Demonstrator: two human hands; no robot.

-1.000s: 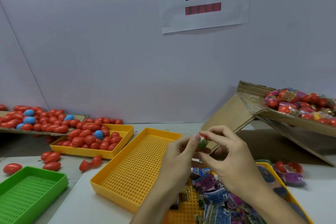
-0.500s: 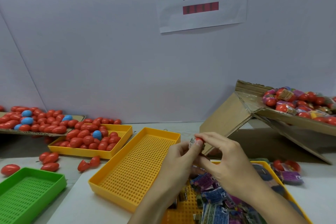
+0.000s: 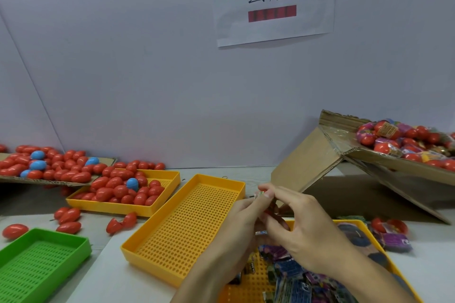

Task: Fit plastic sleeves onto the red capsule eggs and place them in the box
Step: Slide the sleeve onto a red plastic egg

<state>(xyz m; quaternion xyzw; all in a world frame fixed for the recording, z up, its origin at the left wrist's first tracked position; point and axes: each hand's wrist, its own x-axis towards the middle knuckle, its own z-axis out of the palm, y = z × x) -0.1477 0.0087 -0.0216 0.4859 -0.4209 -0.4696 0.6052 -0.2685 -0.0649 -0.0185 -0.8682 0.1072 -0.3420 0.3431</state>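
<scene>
**A:** Both hands have sunk lower and nearer since half a second ago, and the egg that showed red at the fingertips is now almost buried between them; the view has tipped down too, so the wall sign sits higher and larger.

**B:** Where is the egg now?

**A:** Between the left hand and the right hand, just above the near-right yellow tray of sleeves. Only a sliver of the red capsule egg and a scrap of printed sleeve at the top show.

**B:** And the grip?

**A:** Narrow on both sides. Left fingertips pinch the sleeve's top edge; right fingers curl round the egg from the right. How far the sleeve has gone on, I cannot tell.

**B:** So how to finish it well?

**A:** I'd judge: keep the egg steady in the right, draw the film down evenly with the left, turning a little so it doesn't bunch or skew. Then carry it far right to the cardboard box, where sleeved eggs are already heaped.
</scene>
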